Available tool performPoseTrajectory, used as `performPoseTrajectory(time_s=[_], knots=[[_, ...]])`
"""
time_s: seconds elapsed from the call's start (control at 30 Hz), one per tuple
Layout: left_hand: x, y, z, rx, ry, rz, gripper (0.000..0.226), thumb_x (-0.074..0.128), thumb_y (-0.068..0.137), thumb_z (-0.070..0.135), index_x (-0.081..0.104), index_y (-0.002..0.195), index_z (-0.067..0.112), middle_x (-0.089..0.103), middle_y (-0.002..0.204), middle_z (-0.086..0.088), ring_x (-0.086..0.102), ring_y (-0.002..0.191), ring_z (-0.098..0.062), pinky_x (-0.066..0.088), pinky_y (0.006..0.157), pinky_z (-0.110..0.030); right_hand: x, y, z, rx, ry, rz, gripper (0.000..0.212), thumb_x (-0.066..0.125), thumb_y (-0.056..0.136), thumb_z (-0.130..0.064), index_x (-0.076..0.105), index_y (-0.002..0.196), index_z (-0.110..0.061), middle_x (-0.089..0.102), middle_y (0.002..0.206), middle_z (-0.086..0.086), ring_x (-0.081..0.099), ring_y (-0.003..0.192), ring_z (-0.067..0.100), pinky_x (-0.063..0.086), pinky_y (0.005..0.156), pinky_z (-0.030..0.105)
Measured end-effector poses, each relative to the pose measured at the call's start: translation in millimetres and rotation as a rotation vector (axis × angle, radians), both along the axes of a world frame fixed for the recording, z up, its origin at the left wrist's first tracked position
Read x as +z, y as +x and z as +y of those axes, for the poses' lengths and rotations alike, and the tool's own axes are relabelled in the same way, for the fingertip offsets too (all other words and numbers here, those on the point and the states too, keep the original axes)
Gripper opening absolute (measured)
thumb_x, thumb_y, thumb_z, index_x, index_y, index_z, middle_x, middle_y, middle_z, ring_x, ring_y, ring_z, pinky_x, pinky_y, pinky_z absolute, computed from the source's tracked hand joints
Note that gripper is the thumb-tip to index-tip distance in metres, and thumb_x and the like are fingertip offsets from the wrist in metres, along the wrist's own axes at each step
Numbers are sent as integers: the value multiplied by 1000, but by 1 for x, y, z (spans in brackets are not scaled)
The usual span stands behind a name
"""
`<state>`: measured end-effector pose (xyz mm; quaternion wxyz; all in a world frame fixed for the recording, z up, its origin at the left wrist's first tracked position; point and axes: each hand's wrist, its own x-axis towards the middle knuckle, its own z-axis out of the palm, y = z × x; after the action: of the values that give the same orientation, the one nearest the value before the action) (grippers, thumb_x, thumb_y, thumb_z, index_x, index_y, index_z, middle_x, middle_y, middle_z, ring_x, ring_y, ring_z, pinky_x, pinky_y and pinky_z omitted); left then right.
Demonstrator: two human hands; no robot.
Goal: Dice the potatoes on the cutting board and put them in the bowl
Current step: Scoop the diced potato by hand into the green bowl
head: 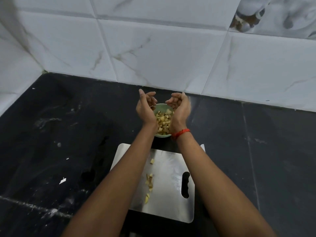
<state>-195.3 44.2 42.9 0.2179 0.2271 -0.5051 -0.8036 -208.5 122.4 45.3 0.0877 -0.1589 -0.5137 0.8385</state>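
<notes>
Left hand (pixel 146 108) and right hand (pixel 180 109), palms facing, fingers loosely curved and grasping nothing, flank the bowl (pixel 162 135) at frame centre, potato dice (pixel 163 119) heaped inside between the wrists; stray pieces (pixel 149 183) lie on the board (pixel 171 199) below, on the counter (pixel 51 134).

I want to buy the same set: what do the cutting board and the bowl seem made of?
The cutting board looks like brushed stainless steel: silvery grey, a soft streaky sheen, with a cut-out handle slot. The bowl is pale green with a dull finish, probably plastic or melamine; ceramic cannot be excluded.
</notes>
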Motion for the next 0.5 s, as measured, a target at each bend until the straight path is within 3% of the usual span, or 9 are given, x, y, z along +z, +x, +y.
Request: performPoseTrajectory(time_s=[0.3,0.43,0.5], knots=[[-2,9,-5,-11,-63,7,50,44,105,48,73,87,11,59,68,-3,53,66,-15,42,59,-27,-24,4,9,127,98,-36,36,40,94,-31,65,98,-5,62,78,9,60,78,24,51,76,36],[-6,26,-8,6,-95,10,51,44,105,48,73,84,12,58,67,-4,55,67,-17,46,62,-28,-16,23,6,417,527,100,34,42,94,-38,61,108,-13,64,98,-6,61,91,8,48,83,28],[-9,39,-11,17,-73,-5,52,45,105,48,73,85,10,57,67,-4,55,66,-16,47,62,-27,-7,30,2,477,627,235,29,41,97,-35,58,111,-16,62,105,-7,58,100,8,46,86,27]])
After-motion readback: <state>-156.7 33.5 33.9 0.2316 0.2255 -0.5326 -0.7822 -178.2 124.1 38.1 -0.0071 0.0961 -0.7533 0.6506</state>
